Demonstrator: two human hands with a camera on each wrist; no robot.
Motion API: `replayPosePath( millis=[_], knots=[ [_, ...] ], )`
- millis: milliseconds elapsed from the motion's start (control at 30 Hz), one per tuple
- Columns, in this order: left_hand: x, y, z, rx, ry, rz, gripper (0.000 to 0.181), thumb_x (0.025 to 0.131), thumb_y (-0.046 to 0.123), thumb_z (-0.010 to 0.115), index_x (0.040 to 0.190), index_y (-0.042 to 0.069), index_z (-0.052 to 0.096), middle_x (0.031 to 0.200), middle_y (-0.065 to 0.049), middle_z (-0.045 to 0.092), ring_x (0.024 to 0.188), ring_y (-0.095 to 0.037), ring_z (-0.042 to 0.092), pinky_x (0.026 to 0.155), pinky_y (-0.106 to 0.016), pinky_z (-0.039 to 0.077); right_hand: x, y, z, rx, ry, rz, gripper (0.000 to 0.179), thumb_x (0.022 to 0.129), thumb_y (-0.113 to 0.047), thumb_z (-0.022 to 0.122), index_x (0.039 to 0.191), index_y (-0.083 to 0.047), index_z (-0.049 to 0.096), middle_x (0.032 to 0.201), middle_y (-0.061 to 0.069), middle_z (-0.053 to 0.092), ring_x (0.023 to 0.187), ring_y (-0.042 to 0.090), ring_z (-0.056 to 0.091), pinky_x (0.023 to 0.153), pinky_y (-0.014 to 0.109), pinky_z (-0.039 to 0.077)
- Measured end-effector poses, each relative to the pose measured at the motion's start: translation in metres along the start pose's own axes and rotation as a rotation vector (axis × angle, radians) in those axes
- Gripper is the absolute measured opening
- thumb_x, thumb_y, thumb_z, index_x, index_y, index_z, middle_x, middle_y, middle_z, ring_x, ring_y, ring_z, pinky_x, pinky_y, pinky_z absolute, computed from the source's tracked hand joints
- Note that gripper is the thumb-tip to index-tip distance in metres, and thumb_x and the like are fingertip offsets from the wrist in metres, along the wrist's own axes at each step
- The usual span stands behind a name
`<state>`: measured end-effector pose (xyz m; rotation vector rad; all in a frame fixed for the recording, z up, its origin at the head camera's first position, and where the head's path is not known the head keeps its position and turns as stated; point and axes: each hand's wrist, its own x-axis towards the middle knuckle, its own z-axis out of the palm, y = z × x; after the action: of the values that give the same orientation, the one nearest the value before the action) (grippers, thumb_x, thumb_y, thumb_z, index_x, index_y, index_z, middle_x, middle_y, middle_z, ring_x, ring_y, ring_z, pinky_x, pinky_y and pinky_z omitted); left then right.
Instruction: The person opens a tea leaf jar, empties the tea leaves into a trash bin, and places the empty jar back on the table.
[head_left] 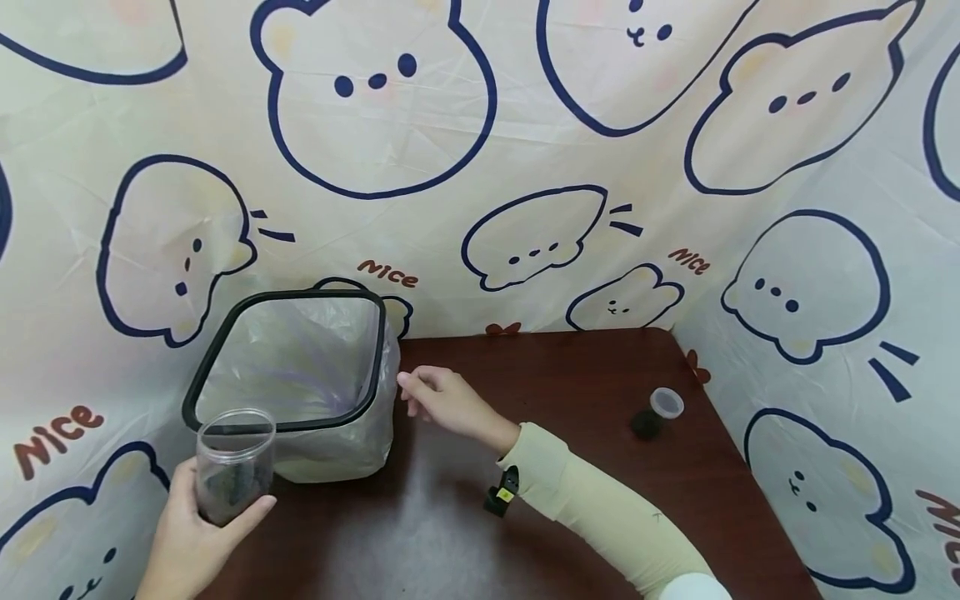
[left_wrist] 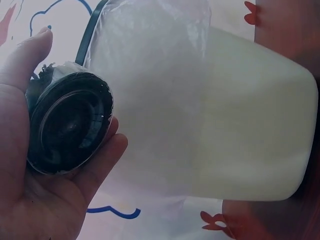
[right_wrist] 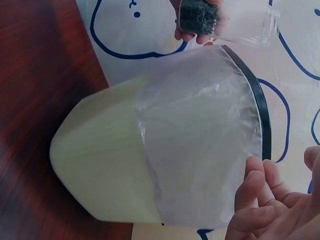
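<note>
My left hand (head_left: pixel 183 533) grips a clear plastic cup (head_left: pixel 238 467) with dark matter in its lower part. The cup stands nearly upright by the front left corner of a pale bin (left_wrist: pixel 260 120). A translucent bag (head_left: pixel 337 454) lines this bin and folds over its outside, under a black rim (head_left: pixel 380 350). From the left wrist, the cup's round dark base (left_wrist: pixel 72 122) faces the camera. Beside the bin's right wall is my right hand (head_left: pixel 450 404), its fingers loosely bent and nothing visible in them. Whether its fingertips touch the bag I cannot tell.
The brown table (head_left: pixel 585 467) extends to the right of the bin. Near its right edge sits a small container with a whitish round top (head_left: pixel 667 403), next to a dark lump (head_left: pixel 646 423). Cartoon-printed sheeting (head_left: pixel 420 242) stands behind and at the sides.
</note>
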<state>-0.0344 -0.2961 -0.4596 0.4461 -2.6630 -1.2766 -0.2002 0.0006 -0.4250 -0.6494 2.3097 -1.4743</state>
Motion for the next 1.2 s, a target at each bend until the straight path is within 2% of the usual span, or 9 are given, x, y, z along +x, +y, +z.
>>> replayPosePath(
  millis=[33,167,367,467,667,800,900,1000,1200],
  knots=[
    [0.001,0.0,-0.002,-0.007,-0.002,-0.007,0.095,0.084,0.023,0.085,0.149,-0.005,0.021,0.139,-0.03,0.037,0.118,-0.039,0.043,0.092,-0.046,0.039,0.002,-0.002,0.002,0.0,-0.011,0.001,0.039,0.108,-0.041,0.048,0.094,-0.01,0.067,0.076,0.001,0.065,0.066,0.016,0.057,0.063,0.027,0.046],
    [0.003,-0.002,-0.008,0.013,0.029,0.004,0.094,0.082,0.021,0.087,0.147,-0.005,0.024,0.135,-0.027,0.039,0.109,-0.018,0.042,0.081,-0.021,0.034,0.007,-0.008,0.011,0.009,-0.038,0.013,0.039,0.107,-0.042,0.049,0.096,-0.009,0.067,0.078,0.003,0.066,0.065,0.015,0.056,0.063,0.026,0.046],
    [0.006,-0.004,-0.016,0.047,0.077,0.016,0.09,0.08,0.025,0.089,0.143,-0.002,0.031,0.129,-0.024,0.046,0.096,0.008,0.035,0.072,-0.017,0.031,0.01,-0.011,0.023,-0.02,-0.071,-0.002,0.034,0.107,-0.039,0.052,0.091,-0.012,0.064,0.077,0.005,0.065,0.062,0.013,0.054,0.059,0.025,0.045],
    [0.008,-0.001,-0.02,0.067,0.106,0.007,0.088,0.081,0.027,0.088,0.143,-0.001,0.032,0.127,-0.024,0.049,0.095,0.003,0.039,0.072,-0.021,0.031,0.011,-0.011,0.028,-0.033,-0.093,-0.004,0.031,0.106,-0.036,0.054,0.088,-0.012,0.063,0.077,0.009,0.065,0.06,0.012,0.053,0.057,0.024,0.043],
    [0.012,0.007,-0.028,0.084,0.136,-0.026,0.089,0.084,0.03,0.085,0.147,-0.001,0.03,0.128,-0.026,0.044,0.102,-0.03,0.043,0.075,-0.025,0.031,0.011,-0.014,0.033,0.013,-0.105,0.019,0.031,0.106,-0.03,0.054,0.085,-0.01,0.063,0.075,0.004,0.065,0.065,0.018,0.057,0.059,0.024,0.043],
    [0.014,0.012,-0.032,0.056,0.18,-0.022,0.087,0.082,0.027,0.087,0.146,0.001,0.034,0.129,-0.021,0.046,0.098,-0.012,0.042,0.074,-0.022,0.031,0.011,-0.015,0.035,0.061,-0.106,0.031,0.032,0.106,-0.027,0.054,0.08,-0.009,0.061,0.072,-0.001,0.064,0.068,0.025,0.06,0.06,0.022,0.043],
    [0.017,0.015,-0.034,0.031,0.224,-0.019,0.085,0.079,0.024,0.089,0.144,0.004,0.039,0.133,-0.017,0.048,0.098,0.004,0.039,0.081,-0.019,0.031,0.012,-0.015,0.037,0.124,-0.1,0.051,0.032,0.105,-0.024,0.056,0.078,-0.007,0.061,0.069,-0.002,0.064,0.063,0.021,0.058,0.058,0.022,0.042],
    [0.021,0.018,-0.036,0.025,0.265,-0.024,0.08,0.078,0.024,0.09,0.141,0.006,0.044,0.131,-0.012,0.05,0.099,0.007,0.038,0.086,-0.019,0.031,0.013,-0.014,0.038,0.176,-0.093,0.072,0.033,0.104,-0.022,0.057,0.076,-0.007,0.06,0.068,-0.002,0.063,0.059,0.014,0.055,0.056,0.021,0.041],
    [0.032,0.028,-0.044,0.032,0.351,-0.019,0.074,0.075,0.024,0.092,0.137,0.011,0.054,0.115,0.015,0.053,0.093,0.011,0.04,0.083,-0.016,0.03,0.012,-0.015,0.04,0.223,-0.096,0.098,0.033,0.104,-0.022,0.058,0.075,-0.007,0.059,0.068,-0.003,0.062,0.058,0.008,0.053,0.056,0.021,0.041]
  ],
)
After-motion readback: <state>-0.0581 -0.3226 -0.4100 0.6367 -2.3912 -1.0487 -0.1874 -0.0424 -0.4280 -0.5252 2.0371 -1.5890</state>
